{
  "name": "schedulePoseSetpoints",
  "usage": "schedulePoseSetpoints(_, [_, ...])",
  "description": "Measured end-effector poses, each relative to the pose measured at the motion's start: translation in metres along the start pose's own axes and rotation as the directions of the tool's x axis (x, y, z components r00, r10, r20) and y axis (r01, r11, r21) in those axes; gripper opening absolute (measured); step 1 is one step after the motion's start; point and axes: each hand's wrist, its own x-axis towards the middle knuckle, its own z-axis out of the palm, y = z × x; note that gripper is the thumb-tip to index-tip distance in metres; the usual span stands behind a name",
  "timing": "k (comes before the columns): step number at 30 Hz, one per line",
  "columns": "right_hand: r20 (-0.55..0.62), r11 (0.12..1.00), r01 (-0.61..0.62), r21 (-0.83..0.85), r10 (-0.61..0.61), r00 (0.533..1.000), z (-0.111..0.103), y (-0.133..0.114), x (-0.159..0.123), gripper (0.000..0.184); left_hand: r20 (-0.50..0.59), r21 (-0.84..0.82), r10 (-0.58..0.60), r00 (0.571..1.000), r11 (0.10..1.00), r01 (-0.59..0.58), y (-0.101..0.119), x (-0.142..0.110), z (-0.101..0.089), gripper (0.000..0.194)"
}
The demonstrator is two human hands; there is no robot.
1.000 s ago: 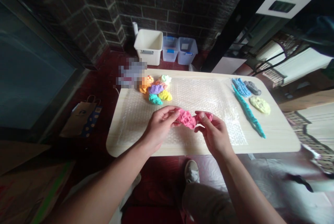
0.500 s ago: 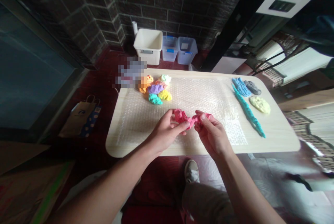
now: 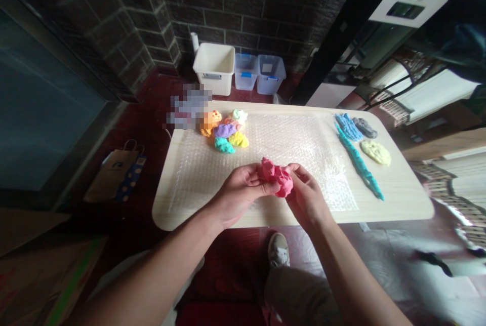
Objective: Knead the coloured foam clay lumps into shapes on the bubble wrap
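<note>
A crumpled lump of pink modelling clay is held up between my two hands, above the near part of the table. My left hand grips it from the left, thumb pressed on its front. On the other side my right hand pinches the lump's right edge; some of its fingers are hidden behind the clay. Bubble wrap lies flat on the table under the hands. Farther back on it sit a purple clay lump, a yellow one and a teal one, among others.
On the table's right side lie a long turquoise clay roll, blue clay, grey clay and pale yellow clay. Behind the table stand a white bin and two clear boxes. A paper bag is on the floor.
The pink clay was stretched between my hands with a thin neck. Now it is bunched into one folded lump, and my right hand has come closer to my left.
</note>
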Motion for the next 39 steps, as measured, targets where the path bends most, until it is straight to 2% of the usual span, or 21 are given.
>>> schedulePoseSetpoints(2, [0.016, 0.989, 0.096, -0.116, -0.094, 0.995, 0.0, 0.003, -0.001, 0.025, -0.017, 0.015, 0.011, 1.0, 1.0, -0.011, -0.002, 0.001, -0.001, 0.035])
schedulePoseSetpoints(4, [0.067, 0.962, 0.152, -0.226, -0.14, 0.988, 0.0, 0.003, -0.004, 0.028, -0.039, 0.029, 0.025, 0.999, 0.999, -0.024, -0.003, 0.002, -0.003, 0.035])
schedulePoseSetpoints(9, [0.208, 0.923, 0.189, -0.334, -0.124, 0.97, 0.006, -0.004, -0.012, 0.035, -0.119, 0.093, 0.112, 0.986, 0.991, -0.101, -0.005, 0.005, -0.006, 0.032])
schedulePoseSetpoints(12, [0.204, 0.895, 0.215, -0.391, -0.143, 0.968, 0.008, -0.005, -0.014, 0.045, -0.145, 0.151, 0.141, 0.979, 0.981, -0.119, -0.007, 0.005, -0.006, 0.032])
schedulePoseSetpoints(16, [0.189, 0.842, 0.288, -0.456, -0.225, 0.956, 0.002, -0.002, -0.012, 0.043, -0.246, 0.185, 0.189, 0.951, 0.972, -0.145, -0.005, 0.003, -0.006, 0.043])
schedulePoseSetpoints(19, [0.226, 0.804, 0.326, -0.498, -0.243, 0.943, -0.004, -0.002, -0.011, 0.039, -0.231, 0.16, 0.121, 0.966, 0.983, -0.085, 0.002, 0.0, -0.008, 0.054])
schedulePoseSetpoints(22, [0.277, 0.759, 0.358, -0.544, -0.24, 0.93, -0.008, -0.004, -0.012, 0.038, -0.166, 0.191, 0.029, 0.986, 0.982, 0.003, 0.006, -0.001, -0.009, 0.047])
schedulePoseSetpoints(25, [0.287, 0.721, 0.374, -0.583, -0.248, 0.925, -0.007, -0.006, -0.014, 0.033, -0.147, 0.133, 0.002, 0.989, 0.991, 0.017, 0.008, 0.0, -0.009, 0.035])
schedulePoseSetpoints(27, [0.275, 0.753, 0.352, -0.556, -0.233, 0.933, -0.004, -0.007, -0.015, 0.03, -0.127, 0.059, -0.014, 0.992, 0.998, 0.022, 0.009, 0.002, -0.009, 0.029])
schedulePoseSetpoints(31, [0.223, 0.874, 0.261, -0.41, -0.182, 0.958, 0.003, -0.006, -0.015, 0.025, -0.101, -0.022, -0.02, 0.995, 1.0, 0.018, 0.01, 0.003, -0.008, 0.027])
schedulePoseSetpoints(36, [0.194, 0.916, 0.22, -0.337, -0.161, 0.968, 0.004, -0.002, -0.011, 0.017, -0.066, -0.022, -0.034, 0.997, 0.999, 0.033, 0.01, 0.002, -0.006, 0.026])
schedulePoseSetpoints(39, [0.137, 0.948, 0.176, -0.266, -0.143, 0.98, 0.004, -0.003, -0.008, 0.026, -0.056, 0.005, -0.026, 0.998, 1.0, 0.027, 0.011, 0.002, -0.006, 0.028])
